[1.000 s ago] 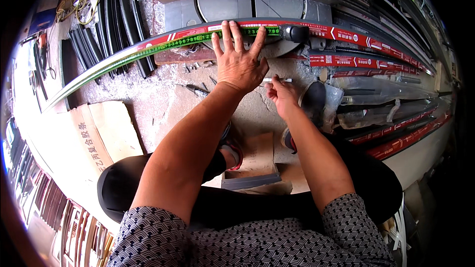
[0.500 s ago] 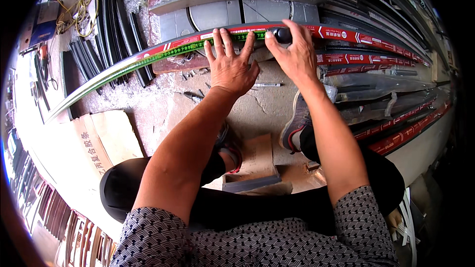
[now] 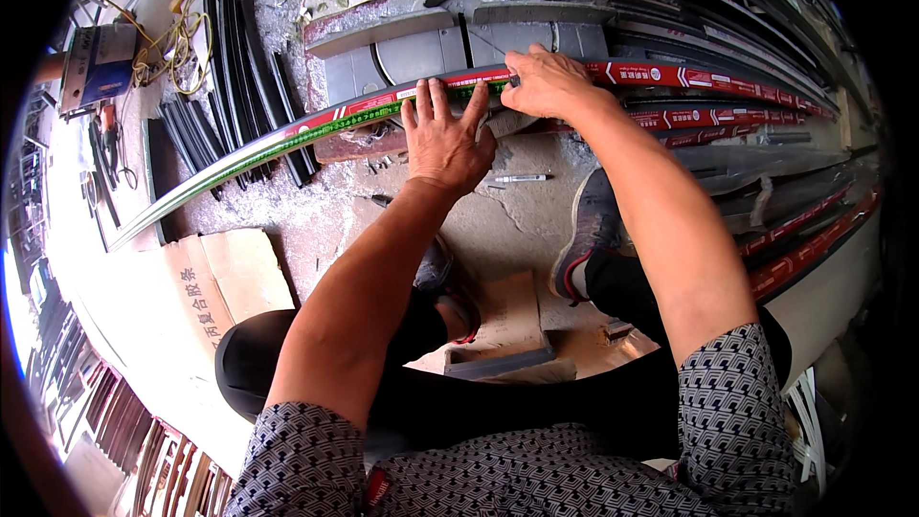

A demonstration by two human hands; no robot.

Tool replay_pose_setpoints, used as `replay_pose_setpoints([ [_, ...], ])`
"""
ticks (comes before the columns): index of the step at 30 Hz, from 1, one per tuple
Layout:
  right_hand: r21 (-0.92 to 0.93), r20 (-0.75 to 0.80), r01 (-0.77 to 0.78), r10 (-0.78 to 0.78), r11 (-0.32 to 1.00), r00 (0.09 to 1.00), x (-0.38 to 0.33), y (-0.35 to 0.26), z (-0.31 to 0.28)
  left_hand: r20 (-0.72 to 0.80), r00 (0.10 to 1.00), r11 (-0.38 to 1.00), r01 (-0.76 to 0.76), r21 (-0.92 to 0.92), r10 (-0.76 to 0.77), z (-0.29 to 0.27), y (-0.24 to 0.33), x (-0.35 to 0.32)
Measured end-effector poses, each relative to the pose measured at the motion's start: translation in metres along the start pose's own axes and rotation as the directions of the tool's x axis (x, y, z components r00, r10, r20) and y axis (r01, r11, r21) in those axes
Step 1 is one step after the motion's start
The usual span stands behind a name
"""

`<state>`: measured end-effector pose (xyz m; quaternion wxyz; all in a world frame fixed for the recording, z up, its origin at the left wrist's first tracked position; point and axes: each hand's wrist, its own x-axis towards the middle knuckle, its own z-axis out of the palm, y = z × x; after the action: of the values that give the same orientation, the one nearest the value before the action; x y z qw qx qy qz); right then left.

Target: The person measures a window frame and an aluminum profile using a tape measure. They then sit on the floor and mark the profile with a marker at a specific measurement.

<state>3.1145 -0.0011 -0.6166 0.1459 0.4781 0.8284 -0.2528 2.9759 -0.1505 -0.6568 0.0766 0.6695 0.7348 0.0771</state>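
Note:
A long aluminium profile (image 3: 627, 72) with red printed film lies across the saw base, running far out to the left. Along its near edge stretches a green tape measure blade (image 3: 364, 118). My left hand (image 3: 443, 146) is flat, fingers spread, with the fingertips pressing on the blade and profile. My right hand (image 3: 553, 86) is closed at the blade's right end, against the profile. Only a small dark bit of the tape measure case (image 3: 515, 81) shows under its fingers; my hand hides the rest.
Behind the profile stands a grey metal saw base (image 3: 416, 53) with a fence. Black strips (image 3: 239, 48) lie at the left, more red-filmed profiles (image 3: 708, 119) at the right. A silver pen (image 3: 517, 178) rests on the floor beyond my shoes (image 3: 589, 225). Cardboard (image 3: 239, 273) lies left of my knee.
My right hand has turned over and shifted slightly left, its fingers now curled down, covering most of the tape case. My left hand stays flat on the blade. The whole view has shifted a little.

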Motion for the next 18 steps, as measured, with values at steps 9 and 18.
replay_pose_setpoints([
  [9, 0.010, 0.047, 0.005, -0.005, 1.000, 0.999, -0.003, 0.000, -0.004, 0.165, 0.986, 0.999, 0.002, -0.040, 0.004, -0.050, -0.078, 0.033],
  [18, 0.012, 0.024, 0.008, -0.009, 1.000, 1.000, -0.002, 0.001, 0.002, 0.546, 0.786, 0.953, 0.186, 0.237, -0.289, -0.094, -0.183, 0.040],
])
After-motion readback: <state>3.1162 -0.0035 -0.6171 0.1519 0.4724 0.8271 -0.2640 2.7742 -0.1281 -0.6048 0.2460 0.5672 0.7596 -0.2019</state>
